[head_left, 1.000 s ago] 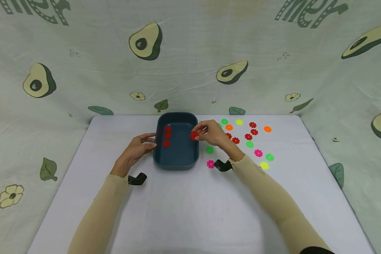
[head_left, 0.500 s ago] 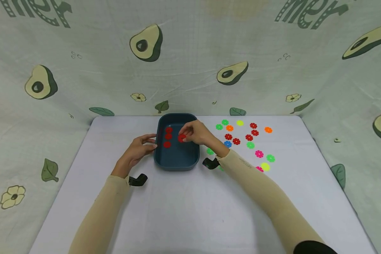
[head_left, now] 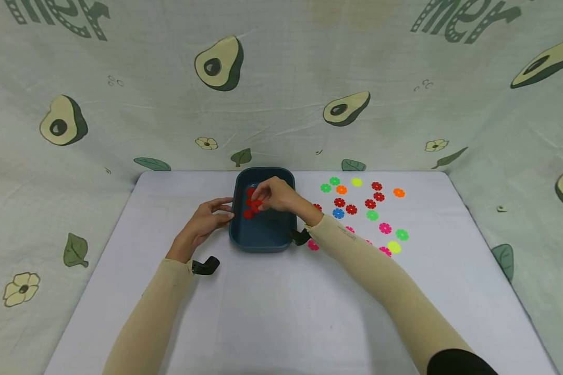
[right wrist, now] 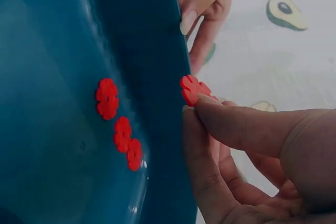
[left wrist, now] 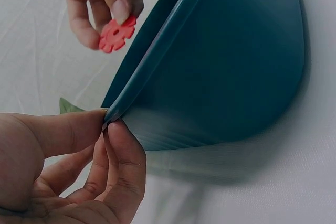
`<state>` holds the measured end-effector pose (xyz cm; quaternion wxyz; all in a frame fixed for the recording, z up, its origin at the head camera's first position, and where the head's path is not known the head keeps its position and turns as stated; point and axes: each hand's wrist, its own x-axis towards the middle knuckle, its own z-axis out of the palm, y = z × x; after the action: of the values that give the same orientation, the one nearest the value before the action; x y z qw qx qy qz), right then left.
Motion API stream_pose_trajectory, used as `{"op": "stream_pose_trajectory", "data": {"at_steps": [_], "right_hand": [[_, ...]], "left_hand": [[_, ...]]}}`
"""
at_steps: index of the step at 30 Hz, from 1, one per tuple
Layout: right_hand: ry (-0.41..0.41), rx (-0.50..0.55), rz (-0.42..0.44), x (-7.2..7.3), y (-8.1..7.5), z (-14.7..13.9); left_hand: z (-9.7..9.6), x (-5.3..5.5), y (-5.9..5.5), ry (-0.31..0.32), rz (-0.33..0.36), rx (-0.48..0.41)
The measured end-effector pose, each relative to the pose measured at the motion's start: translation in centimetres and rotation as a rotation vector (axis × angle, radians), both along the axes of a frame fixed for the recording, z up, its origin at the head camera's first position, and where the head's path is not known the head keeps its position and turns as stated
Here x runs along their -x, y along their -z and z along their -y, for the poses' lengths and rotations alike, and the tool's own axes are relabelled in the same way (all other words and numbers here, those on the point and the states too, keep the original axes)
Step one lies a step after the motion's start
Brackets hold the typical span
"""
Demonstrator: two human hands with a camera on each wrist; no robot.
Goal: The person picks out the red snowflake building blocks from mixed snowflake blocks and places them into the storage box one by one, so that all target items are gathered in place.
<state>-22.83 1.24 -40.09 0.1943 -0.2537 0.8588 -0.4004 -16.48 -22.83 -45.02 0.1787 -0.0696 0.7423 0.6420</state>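
Note:
A dark blue-green plastic tray (head_left: 262, 242) stands on the white table. My left hand (head_left: 207, 221) pinches its left rim between thumb and fingers, as the left wrist view shows up close. Over the tray's inside, my right hand (head_left: 277, 195) pinches a red notched, flower-shaped disc (right wrist: 193, 89) between thumb and forefinger. That disc (left wrist: 116, 35) is held above the rim in the left wrist view. Three more red discs (right wrist: 107, 99) lie in a row on the tray floor along its left side.
Right of the tray, several notched discs lie scattered on the table (head_left: 262, 312): red (head_left: 351, 209), green (head_left: 372, 215), pink (head_left: 385, 228), orange (head_left: 399, 192), yellow (head_left: 394, 247) and a blue disc (head_left: 338, 213). A cloth printed with avocados (head_left: 219, 63) hangs behind.
My right hand has moved left from the tray's right rim to above the red discs, still pinching its red disc. My left hand has stayed at the left rim.

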Motion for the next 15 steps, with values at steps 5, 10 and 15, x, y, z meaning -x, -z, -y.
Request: {"op": "stream_pose_trajectory", "data": {"at_steps": [5, 10, 15], "right_hand": [[-0.018, -0.048, 0.017, 0.5, 0.4, 1.0], [-0.045, -0.063, 0.049, 0.9, 1.1, 1.7], [-0.086, -0.086, 0.071, 1.2, 1.7, 2.1]], "left_hand": [[0.0, 0.1, 0.1, 0.000, 0.007, 0.000], [0.1, 0.1, 0.2, -0.002, 0.015, 0.006], [0.1, 0.1, 0.1, 0.001, 0.011, 0.001]]}}
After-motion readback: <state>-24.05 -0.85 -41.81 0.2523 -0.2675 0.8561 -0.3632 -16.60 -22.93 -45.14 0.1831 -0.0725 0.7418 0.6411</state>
